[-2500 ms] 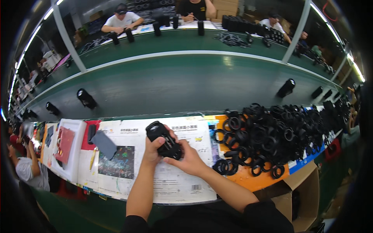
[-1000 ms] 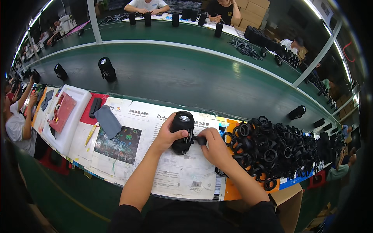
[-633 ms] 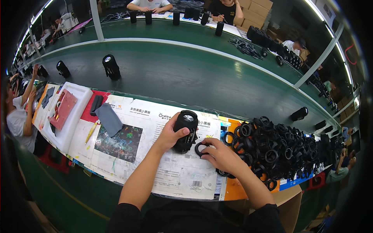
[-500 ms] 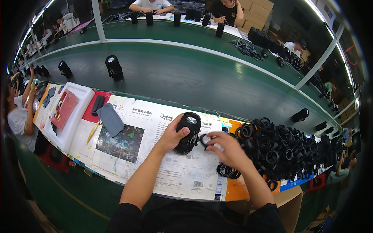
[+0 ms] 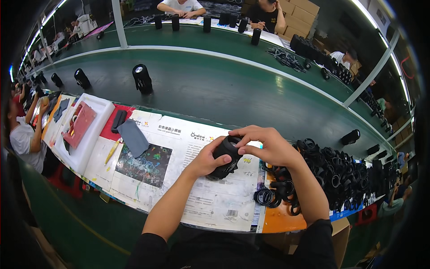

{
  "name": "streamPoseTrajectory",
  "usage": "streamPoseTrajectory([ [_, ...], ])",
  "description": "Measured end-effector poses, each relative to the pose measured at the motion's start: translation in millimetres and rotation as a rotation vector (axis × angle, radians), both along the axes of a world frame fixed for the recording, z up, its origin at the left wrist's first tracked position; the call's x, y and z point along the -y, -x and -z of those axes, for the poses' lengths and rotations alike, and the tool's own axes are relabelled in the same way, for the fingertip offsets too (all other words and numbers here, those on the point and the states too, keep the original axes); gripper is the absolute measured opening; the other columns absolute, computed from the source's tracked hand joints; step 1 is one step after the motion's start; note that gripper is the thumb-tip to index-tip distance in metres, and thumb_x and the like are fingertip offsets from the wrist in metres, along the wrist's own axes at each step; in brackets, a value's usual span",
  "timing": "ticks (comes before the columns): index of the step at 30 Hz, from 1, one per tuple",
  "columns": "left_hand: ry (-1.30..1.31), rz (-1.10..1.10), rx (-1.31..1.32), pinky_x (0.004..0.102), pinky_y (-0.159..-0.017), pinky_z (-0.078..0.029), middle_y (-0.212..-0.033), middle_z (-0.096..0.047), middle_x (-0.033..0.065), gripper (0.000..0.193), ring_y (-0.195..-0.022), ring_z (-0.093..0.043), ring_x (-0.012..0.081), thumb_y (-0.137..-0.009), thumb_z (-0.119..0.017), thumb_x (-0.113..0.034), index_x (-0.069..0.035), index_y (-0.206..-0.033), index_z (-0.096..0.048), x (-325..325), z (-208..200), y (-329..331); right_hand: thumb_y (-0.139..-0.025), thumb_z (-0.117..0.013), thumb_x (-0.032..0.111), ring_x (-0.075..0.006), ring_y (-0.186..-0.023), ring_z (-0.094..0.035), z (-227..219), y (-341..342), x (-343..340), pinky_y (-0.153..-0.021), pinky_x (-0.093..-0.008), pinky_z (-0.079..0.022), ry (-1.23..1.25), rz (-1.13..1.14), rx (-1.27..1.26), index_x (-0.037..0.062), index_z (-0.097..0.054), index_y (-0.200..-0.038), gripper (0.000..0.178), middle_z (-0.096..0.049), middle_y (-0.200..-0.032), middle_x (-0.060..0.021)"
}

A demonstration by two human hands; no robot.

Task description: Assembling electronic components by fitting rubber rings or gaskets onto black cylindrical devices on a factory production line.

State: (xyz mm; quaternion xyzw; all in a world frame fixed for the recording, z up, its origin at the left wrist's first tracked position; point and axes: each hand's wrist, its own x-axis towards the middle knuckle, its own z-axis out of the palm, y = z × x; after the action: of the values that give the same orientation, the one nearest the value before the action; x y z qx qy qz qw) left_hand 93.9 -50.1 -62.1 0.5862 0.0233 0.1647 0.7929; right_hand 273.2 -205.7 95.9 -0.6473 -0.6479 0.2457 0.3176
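Note:
My left hand (image 5: pixel 207 160) is wrapped round a black cylinder (image 5: pixel 221 172) that looks like a portable speaker, tilted slightly above the paper-covered bench. At its upper end sits a black ring (image 5: pixel 233 141), pinched at the rim by the fingers of my right hand (image 5: pixel 272 146). Whether the ring is fully seated I cannot tell. To the right of my right hand lies a big heap of similar black rings (image 5: pixel 335 172), with a few loose ones (image 5: pixel 264 196) at its near left edge.
A green conveyor belt (image 5: pixel 201 92) runs beyond the bench, carrying black speakers (image 5: pixel 142 79). On the left are a grey cloth (image 5: pixel 133 138), a yellow pen (image 5: pixel 112 153) and a white foam tray (image 5: pixel 104 112) with a red pouch. Co-workers sit across and at both sides.
My right hand has brought a ring from beside the speaker onto its upper end, covering the silver disc. Speakers on the belt have shifted slightly right in view, as has the bench.

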Motion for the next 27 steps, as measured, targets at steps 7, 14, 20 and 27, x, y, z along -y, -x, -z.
streamPoseTrajectory([
  [7, -0.031, -0.013, 0.02, 0.0337, -0.103, -0.055, -0.131, -0.068, 0.0089, 0.083, -0.118, -0.066, 0.0183, -0.094, -0.089, -0.049, -0.003, -0.154, -0.054, -1.0, 2.3, 1.0, -0.094, -0.084, 0.011, -0.032, -0.127, -0.07, 4.9, 17.5, 2.7, -0.107, -0.0446, -0.059, -0.094, 0.028, 0.043, 0.0163, -0.085, -0.125, 0.031, -0.076, -0.143, -0.0103],
  [14, -0.037, -0.029, 0.044, 0.0343, -0.105, -0.054, -0.134, -0.067, 0.0105, 0.081, -0.121, -0.065, 0.0194, -0.094, -0.088, -0.048, -0.003, -0.153, -0.055, -0.1, 4.2, 0.3, -0.091, -0.084, 0.005, -0.0317, -0.123, -0.07, 13.4, 20.9, 3.1, -0.103, -0.0425, -0.062, -0.198, 0.004, 0.181, 0.0252, -0.082, -0.134, 0.048, -0.075, -0.142, -0.0088],
  [20, -0.104, -0.047, 0.026, 0.0353, -0.108, -0.053, -0.136, -0.067, 0.011, 0.079, -0.124, -0.065, 0.0205, -0.094, -0.089, -0.042, -0.003, -0.153, -0.055, -1.6, -4.9, 6.7, -0.088, -0.084, 0.002, -0.0334, -0.124, -0.069, 11.0, 24.5, 2.2, -0.103, -0.0427, -0.062, -0.209, -0.029, 0.272, 0.0254, -0.082, -0.135, 0.052, -0.074, -0.144, -0.0089],
  [27, -0.101, -0.048, -0.048, 0.0355, -0.109, -0.053, -0.138, -0.066, 0.0108, 0.082, -0.125, -0.065, 0.0206, -0.09, -0.093, -0.034, -0.003, -0.155, -0.054, 0.6, -15.4, 8.5, -0.09, -0.081, -0.001, -0.0328, -0.123, -0.069, 9.1, 30.4, 2.7, -0.103, -0.0423, -0.062, -0.225, -0.01, 0.323, 0.0254, -0.082, -0.135, 0.052, -0.073, -0.144, -0.0096],
])
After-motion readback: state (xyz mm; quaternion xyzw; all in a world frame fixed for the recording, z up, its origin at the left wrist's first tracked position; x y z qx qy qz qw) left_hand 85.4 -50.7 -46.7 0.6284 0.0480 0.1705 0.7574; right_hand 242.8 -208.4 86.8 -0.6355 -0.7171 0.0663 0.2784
